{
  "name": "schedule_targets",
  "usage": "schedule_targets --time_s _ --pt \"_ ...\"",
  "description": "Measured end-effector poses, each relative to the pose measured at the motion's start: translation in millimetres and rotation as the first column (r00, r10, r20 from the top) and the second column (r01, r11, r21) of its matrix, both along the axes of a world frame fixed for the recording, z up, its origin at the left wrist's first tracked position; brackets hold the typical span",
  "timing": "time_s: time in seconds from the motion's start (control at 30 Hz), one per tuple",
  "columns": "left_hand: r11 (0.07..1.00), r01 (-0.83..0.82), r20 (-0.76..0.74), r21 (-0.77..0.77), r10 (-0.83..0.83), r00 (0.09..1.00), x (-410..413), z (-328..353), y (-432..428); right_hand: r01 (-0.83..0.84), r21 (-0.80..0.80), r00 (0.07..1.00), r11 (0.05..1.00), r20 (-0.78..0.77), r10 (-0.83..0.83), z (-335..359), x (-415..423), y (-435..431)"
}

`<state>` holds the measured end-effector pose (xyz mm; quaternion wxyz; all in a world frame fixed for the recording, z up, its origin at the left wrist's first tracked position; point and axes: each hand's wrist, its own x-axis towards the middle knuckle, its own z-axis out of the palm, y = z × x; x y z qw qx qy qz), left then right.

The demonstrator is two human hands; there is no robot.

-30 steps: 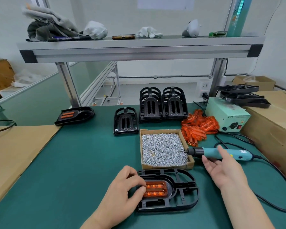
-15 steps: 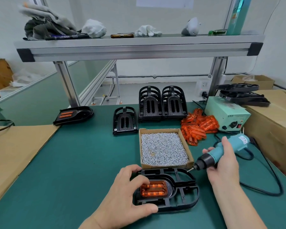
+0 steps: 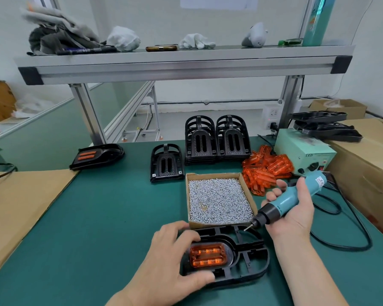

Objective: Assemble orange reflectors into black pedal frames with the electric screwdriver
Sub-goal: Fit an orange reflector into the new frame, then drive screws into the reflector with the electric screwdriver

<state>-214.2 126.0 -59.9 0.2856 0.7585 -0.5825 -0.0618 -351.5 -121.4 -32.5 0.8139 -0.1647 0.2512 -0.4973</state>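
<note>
Fingers of left hand [image 3: 168,268] grip and partly hide pedal frame [image 3: 249,260], lower centre; right hand [image 3: 296,217] grips electric screwdriver [image 3: 290,198], tip blurred.

Screw box [image 3: 219,175] behind pedal frame [image 3: 241,270], reflector pile [image 3: 265,168] right.

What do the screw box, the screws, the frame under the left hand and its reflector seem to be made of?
Screw box: plain brown cardboard, matte, raw edges. Screws: probably steel, bright silvery shine. Frame: likely moulded black plastic, semi-gloss ribs. Reflector: translucent orange plastic, glossy, glowing.
</note>
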Motion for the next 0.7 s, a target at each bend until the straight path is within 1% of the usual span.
schedule_targets --time_s 0.1,0.13,0.17,0.27,0.37,0.43,0.47,0.57,0.7 --pt "0.992 -0.069 0.034 -0.101 0.073 0.997 19 18 -15 -0.036 -0.002 0.999 0.999 0.019 0.036 0 -4 -3" --pt "0.990 -0.092 0.069 -0.108 0.100 0.993 29 26 -25 -0.042 -0.004 0.999 0.999 0.025 0.042 1 -4 -3" --pt "0.992 -0.097 0.109 -0.082 0.106 0.988 39 34 -36 -0.047 -0.006 0.998 0.999 0.032 0.048 1 -4 -3" --pt "0.995 -0.050 0.211 0.081 0.032 0.977 60 50 -73 -0.060 -0.023 0.997 0.998 0.047 0.061 1 -4 -3" --pt "0.960 0.003 0.333 0.279 -0.100 0.938 66 53 -105 -0.071 -0.031 0.997 0.997 0.035 0.072 0 -2 -2" --pt "0.925 0.026 0.351 0.378 -0.169 0.921 63 53 -119 -0.075 -0.031 0.996 0.997 0.035 0.076 0 -2 -3" --pt "0.917 0.032 0.356 0.398 -0.187 0.916 61 52 -123 -0.077 -0.032 0.996 0.996 0.037 0.079 0 -1 -3" --pt "0.926 0.048 0.368 0.375 -0.196 0.909 56 48 -128 -0.092 -0.036 0.995 0.995 0.032 0.093 0 0 -3" --pt "0.943 0.052 0.325 0.329 -0.165 0.931 53 42 -126 -0.123 -0.043 0.992 0.991 0.033 0.124 -1 -1 -1"
